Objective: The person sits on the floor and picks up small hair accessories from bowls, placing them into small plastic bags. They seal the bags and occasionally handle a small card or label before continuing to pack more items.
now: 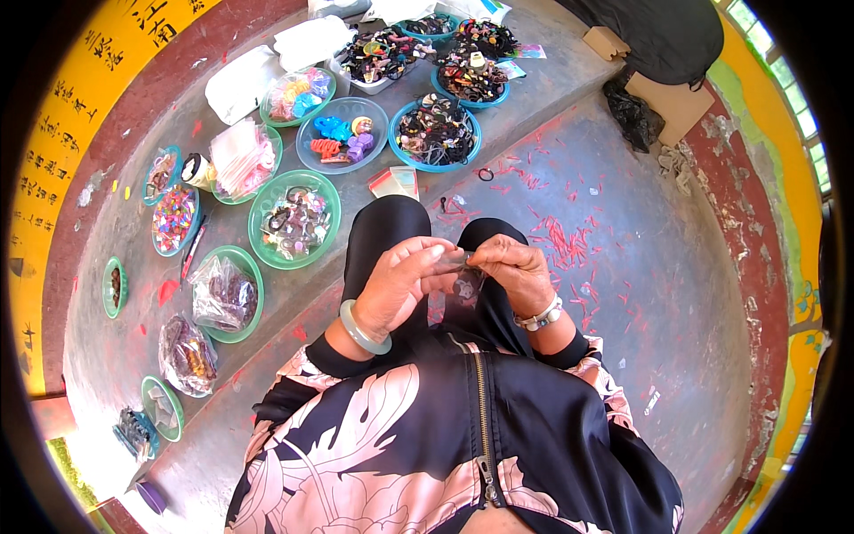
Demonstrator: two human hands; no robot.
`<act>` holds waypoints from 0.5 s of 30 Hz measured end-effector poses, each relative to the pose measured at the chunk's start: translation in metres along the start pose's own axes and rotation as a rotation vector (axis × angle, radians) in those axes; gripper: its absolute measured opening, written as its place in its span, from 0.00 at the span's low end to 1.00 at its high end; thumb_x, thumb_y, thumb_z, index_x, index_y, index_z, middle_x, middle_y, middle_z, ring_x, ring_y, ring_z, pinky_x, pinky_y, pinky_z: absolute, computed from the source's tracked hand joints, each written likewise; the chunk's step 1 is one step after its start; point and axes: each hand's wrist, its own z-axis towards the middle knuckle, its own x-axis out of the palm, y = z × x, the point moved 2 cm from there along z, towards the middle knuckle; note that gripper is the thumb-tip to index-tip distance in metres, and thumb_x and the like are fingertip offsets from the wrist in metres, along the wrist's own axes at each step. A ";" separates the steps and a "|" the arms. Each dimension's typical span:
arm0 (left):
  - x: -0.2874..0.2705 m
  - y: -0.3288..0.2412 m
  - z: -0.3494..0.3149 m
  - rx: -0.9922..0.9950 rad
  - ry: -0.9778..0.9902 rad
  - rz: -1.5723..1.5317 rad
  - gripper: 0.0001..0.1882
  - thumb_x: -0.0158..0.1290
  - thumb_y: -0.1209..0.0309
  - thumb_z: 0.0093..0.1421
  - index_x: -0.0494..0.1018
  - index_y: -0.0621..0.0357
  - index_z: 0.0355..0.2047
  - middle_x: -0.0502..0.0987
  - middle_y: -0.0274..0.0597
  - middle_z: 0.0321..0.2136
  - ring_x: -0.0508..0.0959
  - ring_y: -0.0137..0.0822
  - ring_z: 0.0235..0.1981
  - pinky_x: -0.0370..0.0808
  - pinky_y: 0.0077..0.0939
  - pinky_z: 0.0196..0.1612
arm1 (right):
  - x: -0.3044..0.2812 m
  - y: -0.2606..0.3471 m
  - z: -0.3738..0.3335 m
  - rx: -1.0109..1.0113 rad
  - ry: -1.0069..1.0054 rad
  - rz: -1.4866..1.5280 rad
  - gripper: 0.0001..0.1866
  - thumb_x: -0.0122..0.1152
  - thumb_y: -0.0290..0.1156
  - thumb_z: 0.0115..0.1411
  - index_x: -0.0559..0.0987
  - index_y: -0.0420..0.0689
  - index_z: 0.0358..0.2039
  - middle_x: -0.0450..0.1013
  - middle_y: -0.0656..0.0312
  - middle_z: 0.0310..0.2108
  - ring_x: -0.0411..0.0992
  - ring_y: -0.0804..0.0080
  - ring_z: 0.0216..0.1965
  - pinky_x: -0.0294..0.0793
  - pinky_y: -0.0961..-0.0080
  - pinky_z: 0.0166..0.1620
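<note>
Both hands meet above my knees around a small clear plastic bag [467, 283] with something dark and pale inside, too small to make out. My left hand [400, 280], with a pale bangle at its wrist, is closed with thumb and fingers on the bag's left side. My right hand [514, 269], wearing a watch, pinches the upper right edge. Left of my knees stands a green bowl [256, 240] with hair ties and small ornaments. Ahead of them is a blue bowl [478, 142] heaped with dark hair ties.
On the raised ledge to the left are a clear bowl [302, 151] of coloured coils, a pink stack of packets [238, 160], a pen [193, 254] and bagged dark items [188, 356]. Red paper scraps [567, 245] litter the floor at right. Cardboard [674, 105] leans by the far wall.
</note>
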 end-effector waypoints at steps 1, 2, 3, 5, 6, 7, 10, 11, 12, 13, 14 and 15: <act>0.002 0.000 0.000 0.000 -0.018 0.009 0.15 0.46 0.69 0.59 0.67 0.66 0.43 0.75 0.47 0.38 0.76 0.33 0.36 0.74 0.23 0.38 | 0.000 0.000 0.000 -0.002 0.007 -0.010 0.08 0.55 0.14 0.50 0.80 0.39 0.28 0.71 0.64 0.26 0.68 0.78 0.28 0.67 0.84 0.32; -0.001 0.002 0.001 -0.012 -0.032 0.038 0.14 0.48 0.70 0.59 0.68 0.67 0.42 0.75 0.46 0.37 0.76 0.33 0.34 0.74 0.23 0.37 | 0.000 0.000 0.000 -0.003 0.014 -0.021 0.08 0.55 0.14 0.50 0.80 0.39 0.28 0.71 0.64 0.26 0.68 0.78 0.28 0.67 0.84 0.32; -0.005 0.007 0.003 -0.023 -0.046 0.068 0.13 0.49 0.71 0.58 0.69 0.67 0.41 0.75 0.46 0.36 0.76 0.32 0.33 0.74 0.22 0.36 | 0.000 -0.001 0.000 -0.005 0.022 -0.031 0.09 0.54 0.14 0.50 0.80 0.39 0.28 0.71 0.64 0.26 0.68 0.78 0.28 0.67 0.84 0.32; -0.010 0.011 0.005 -0.034 -0.070 0.098 0.11 0.50 0.72 0.57 0.70 0.67 0.39 0.76 0.45 0.34 0.77 0.31 0.30 0.74 0.21 0.34 | 0.001 -0.001 0.000 -0.008 0.034 -0.044 0.09 0.54 0.14 0.49 0.80 0.39 0.28 0.72 0.64 0.26 0.68 0.79 0.28 0.67 0.84 0.32; -0.010 0.011 0.005 -0.033 -0.079 0.098 0.10 0.51 0.73 0.57 0.71 0.67 0.37 0.76 0.45 0.33 0.77 0.31 0.29 0.74 0.21 0.33 | 0.002 -0.001 0.001 -0.010 0.041 -0.051 0.10 0.54 0.14 0.49 0.80 0.39 0.28 0.72 0.65 0.26 0.68 0.79 0.28 0.67 0.84 0.32; -0.011 0.012 0.006 -0.034 -0.087 0.098 0.09 0.51 0.75 0.56 0.72 0.68 0.36 0.76 0.45 0.32 0.77 0.31 0.28 0.75 0.21 0.32 | 0.002 -0.001 0.001 -0.010 0.042 -0.055 0.10 0.53 0.13 0.49 0.80 0.39 0.28 0.72 0.65 0.26 0.67 0.79 0.28 0.67 0.84 0.32; -0.009 0.009 0.004 -0.015 -0.118 0.133 0.08 0.51 0.75 0.56 0.73 0.68 0.34 0.77 0.45 0.30 0.77 0.31 0.27 0.75 0.21 0.30 | 0.002 -0.001 0.001 0.008 0.055 -0.066 0.11 0.51 0.13 0.50 0.80 0.39 0.29 0.72 0.65 0.26 0.68 0.79 0.29 0.67 0.84 0.32; -0.010 0.009 0.004 -0.004 -0.124 0.134 0.08 0.51 0.75 0.56 0.73 0.68 0.34 0.77 0.46 0.30 0.77 0.31 0.27 0.75 0.21 0.29 | 0.002 0.000 0.002 0.026 0.067 -0.070 0.11 0.50 0.13 0.51 0.80 0.39 0.29 0.72 0.65 0.26 0.68 0.79 0.29 0.67 0.84 0.32; -0.011 0.008 0.004 0.007 -0.130 0.135 0.08 0.51 0.75 0.56 0.73 0.68 0.34 0.77 0.46 0.30 0.77 0.31 0.27 0.75 0.21 0.29 | 0.001 0.001 0.002 0.045 0.079 -0.073 0.12 0.49 0.13 0.52 0.80 0.39 0.30 0.73 0.65 0.27 0.68 0.79 0.30 0.67 0.84 0.32; -0.012 0.008 0.005 0.016 -0.134 0.136 0.08 0.51 0.75 0.56 0.73 0.68 0.33 0.77 0.47 0.30 0.77 0.31 0.27 0.76 0.21 0.29 | -0.001 -0.002 0.001 0.085 0.049 -0.025 0.11 0.48 0.14 0.52 0.79 0.39 0.32 0.73 0.65 0.28 0.68 0.79 0.31 0.67 0.84 0.34; -0.011 0.007 0.004 0.039 -0.150 0.133 0.07 0.51 0.75 0.56 0.73 0.68 0.33 0.77 0.47 0.30 0.77 0.31 0.27 0.76 0.21 0.29 | -0.005 -0.005 0.000 0.124 0.020 0.024 0.11 0.48 0.16 0.53 0.78 0.40 0.34 0.73 0.65 0.30 0.69 0.79 0.33 0.67 0.84 0.35; -0.009 0.006 0.003 0.062 -0.165 0.129 0.07 0.51 0.75 0.56 0.73 0.68 0.33 0.77 0.47 0.30 0.77 0.31 0.27 0.76 0.21 0.29 | -0.007 -0.008 0.000 0.164 -0.010 0.072 0.12 0.48 0.17 0.54 0.77 0.40 0.36 0.73 0.65 0.31 0.69 0.79 0.34 0.67 0.83 0.36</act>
